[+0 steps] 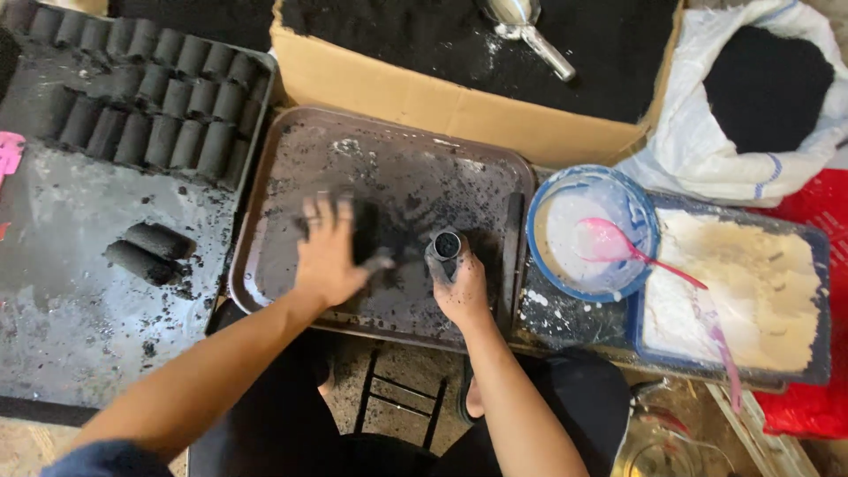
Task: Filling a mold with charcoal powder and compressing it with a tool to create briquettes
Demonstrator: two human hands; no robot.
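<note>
**While black powder covers the tray: packing a small tube by hand**

Where the dark tray (291,168) sits dusted with black powder, plenty done already. Up and left of the left hand (329,252), rows of finished black cylinders (150,106) lined on a grey sheet; two more loose cylinders (146,250) just left of that hand. Left of the work, judging by the full cardboard box (424,102) of powder and the open white sack (751,106) beyond the right hand: a great deal more to press. Left hand spread wide, palm down, fingers blurred, flat on the powder. Right hand (461,287) wrapped around a small upright metal tube (444,246), mouth up, close beside the left. Right of the right hand, a blue bowl (541,212) with a pink spoon (609,240), then a tub of white powder (742,291).
</note>
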